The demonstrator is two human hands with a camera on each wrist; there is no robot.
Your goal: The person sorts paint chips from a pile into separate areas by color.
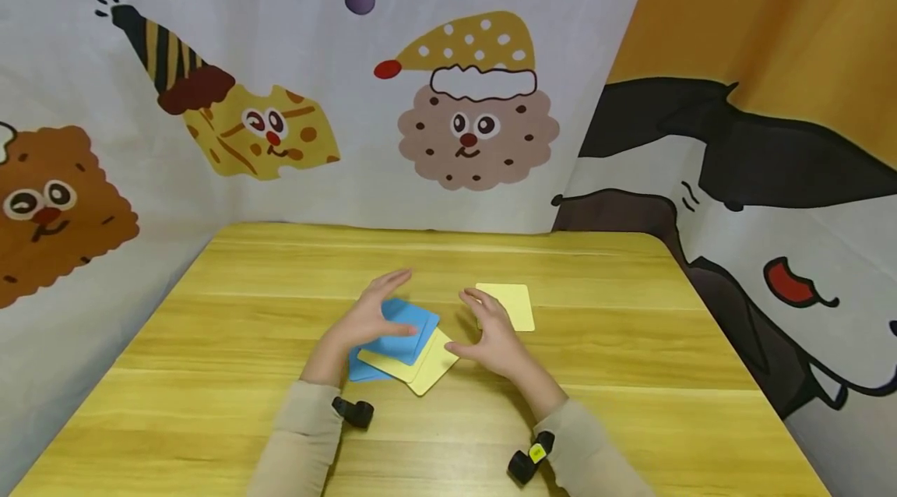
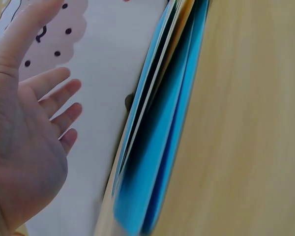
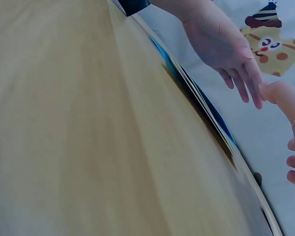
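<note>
A loose, fanned pile of blue cards (image 1: 402,345) and yellow cards (image 1: 437,364) lies on the table between the hands. Over its left side hovers my left hand (image 1: 364,322), thumb and fingers spread apart, holding nothing. The left wrist view shows this hand (image 2: 27,132) apart from the blue cards (image 2: 155,147), whose edges stand slightly separated. To the right of the pile, my right hand (image 1: 499,341) is raised with relaxed fingers and nothing in its grasp. Behind its fingers lies a single yellow card (image 1: 518,306), partly covered by the hand in the head view.
The wooden table (image 1: 617,310) carries the cards. A cloth backdrop (image 1: 364,92) with cartoon food faces hangs behind it, and a large printed cartoon (image 1: 757,162) hangs on the right. Small black wrist cameras sit by both sleeves, left camera (image 1: 359,414) and right camera (image 1: 524,466).
</note>
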